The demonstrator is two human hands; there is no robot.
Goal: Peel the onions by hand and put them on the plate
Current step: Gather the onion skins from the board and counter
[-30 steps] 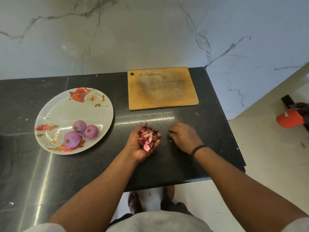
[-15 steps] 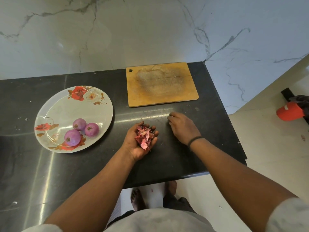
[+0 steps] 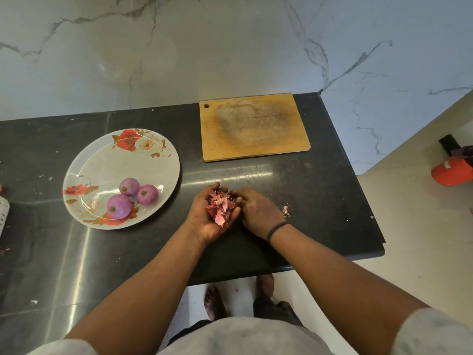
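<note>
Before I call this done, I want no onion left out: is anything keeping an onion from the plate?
Nothing visible does. All three peeled onions already lie on the plate. The left hand cups only onion skins, the right hand beside it.

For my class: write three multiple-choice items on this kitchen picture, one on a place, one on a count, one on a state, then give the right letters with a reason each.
1. Where do the peeled onions lie?
A. on the cutting board
B. on the plate
C. on the floor

2. How many onions are there?
A. three
B. one
C. five

3. What does the left hand hold?
A. a knife
B. nothing
C. onion skins

Answers:
1 B: they sit near the front rim of the flowered plate; the cutting board is bare.
2 A: three purple bulbs show.
3 C: onion skins are heaped in its cupped palm.
</note>
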